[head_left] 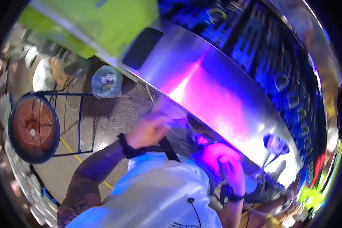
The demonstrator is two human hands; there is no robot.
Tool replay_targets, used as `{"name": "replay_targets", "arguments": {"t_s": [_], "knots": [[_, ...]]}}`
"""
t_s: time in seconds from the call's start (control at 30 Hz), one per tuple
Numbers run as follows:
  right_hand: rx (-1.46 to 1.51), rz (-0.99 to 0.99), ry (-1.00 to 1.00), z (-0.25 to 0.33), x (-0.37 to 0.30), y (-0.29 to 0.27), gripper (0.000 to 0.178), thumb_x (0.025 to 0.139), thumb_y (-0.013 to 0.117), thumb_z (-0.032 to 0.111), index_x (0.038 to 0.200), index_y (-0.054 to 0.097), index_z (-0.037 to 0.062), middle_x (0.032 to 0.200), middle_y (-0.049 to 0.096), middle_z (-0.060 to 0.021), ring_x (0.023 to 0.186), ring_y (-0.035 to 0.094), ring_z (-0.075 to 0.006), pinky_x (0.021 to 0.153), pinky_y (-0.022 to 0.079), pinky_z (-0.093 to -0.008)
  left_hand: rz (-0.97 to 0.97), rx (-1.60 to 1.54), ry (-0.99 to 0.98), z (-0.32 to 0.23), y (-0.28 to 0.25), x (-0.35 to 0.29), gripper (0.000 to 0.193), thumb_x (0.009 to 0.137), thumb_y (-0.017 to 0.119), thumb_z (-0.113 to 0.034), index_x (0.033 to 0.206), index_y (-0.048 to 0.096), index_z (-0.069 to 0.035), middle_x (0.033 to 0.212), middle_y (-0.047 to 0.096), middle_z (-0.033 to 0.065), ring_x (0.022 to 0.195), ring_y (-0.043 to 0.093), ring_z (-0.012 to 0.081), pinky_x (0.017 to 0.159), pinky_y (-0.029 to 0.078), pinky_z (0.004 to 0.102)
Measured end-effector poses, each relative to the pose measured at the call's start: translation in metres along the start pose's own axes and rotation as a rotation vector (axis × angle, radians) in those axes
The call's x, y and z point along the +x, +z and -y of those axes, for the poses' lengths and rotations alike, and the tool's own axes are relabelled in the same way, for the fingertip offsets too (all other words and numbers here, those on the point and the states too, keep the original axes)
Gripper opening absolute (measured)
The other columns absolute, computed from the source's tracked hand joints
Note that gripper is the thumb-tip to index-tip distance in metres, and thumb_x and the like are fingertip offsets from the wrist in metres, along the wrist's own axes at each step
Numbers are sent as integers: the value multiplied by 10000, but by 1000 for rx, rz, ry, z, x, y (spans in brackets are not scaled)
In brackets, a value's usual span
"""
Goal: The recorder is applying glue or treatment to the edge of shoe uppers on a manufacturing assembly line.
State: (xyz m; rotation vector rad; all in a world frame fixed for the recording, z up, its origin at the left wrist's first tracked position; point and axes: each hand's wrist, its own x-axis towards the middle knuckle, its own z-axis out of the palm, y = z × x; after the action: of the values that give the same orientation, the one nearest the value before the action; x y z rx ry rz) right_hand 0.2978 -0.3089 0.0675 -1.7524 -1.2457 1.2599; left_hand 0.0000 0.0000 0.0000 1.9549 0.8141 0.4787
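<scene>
My left hand (150,129), with a dark band at its wrist, is in front of the metal worktop's near edge. Its fingers are curled and blurred, and whatever they close on is hidden. A pale see-through sheet (171,108) shows just beyond them. Under the same hand a dark strap (168,149) slants down across my white shirt. To the right, my right hand (226,161) is bent close to the worktop's edge in strong pink light. Glare and blur hide its fingertips, so I cannot make out whether it grips anything.
The shiny metal worktop (224,87) runs diagonally ahead, with a dark flat rectangle (142,48) near a green panel (117,22). Dark racks (254,49) line its far side. A metal-rimmed opening (274,145) lies right. Left are a round fan (33,129) and a lined bin (107,81).
</scene>
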Motion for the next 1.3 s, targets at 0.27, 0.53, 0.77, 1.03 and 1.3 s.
{"name": "replay_targets", "arguments": {"t_s": [0.27,0.53,0.77,1.03,1.3], "knots": [[-321,27,-451,-17,218,82,340,1010,566,230,1291,638,53,1208,686,-167,1033,682,-297,907,540,-426,-59,289,-249,27,-4,-47,334,961,668,-201,1240,587,-36,1197,607,185,1086,633,358,917,507,409],[-285,393,-318,-77,230,91,405,944,668,336,1237,657,58,1147,696,-172,1058,660,-321,951,515,-422,-6,32,-537,69,-17,-119,268,992,661,-247,1042,579,3,1028,574,151,960,587,284,813,488,395],[890,351,91,-54,188,97,405,973,667,347,1249,678,51,1135,723,-142,1048,688,-252,924,526,-402,120,44,-180,91,-17,-145,141,1023,548,-146,1055,572,-11,982,575,99,885,574,245,827,469,393],[690,121,-206,-9,217,84,391,982,659,329,1252,677,46,1130,725,-144,1039,691,-246,917,529,-398,241,55,-360,103,-1,-122,569,984,657,-364,1385,506,10,1265,647,229,1231,624,365,994,500,450],[498,62,-431,-4,150,41,377,990,652,311,1254,676,42,1125,727,-146,1031,694,-240,909,532,-394,542,292,-47,401,-34,-250,471,974,682,-333,1290,621,11,1073,739,165,1027,724,266,862,561,397]]}}
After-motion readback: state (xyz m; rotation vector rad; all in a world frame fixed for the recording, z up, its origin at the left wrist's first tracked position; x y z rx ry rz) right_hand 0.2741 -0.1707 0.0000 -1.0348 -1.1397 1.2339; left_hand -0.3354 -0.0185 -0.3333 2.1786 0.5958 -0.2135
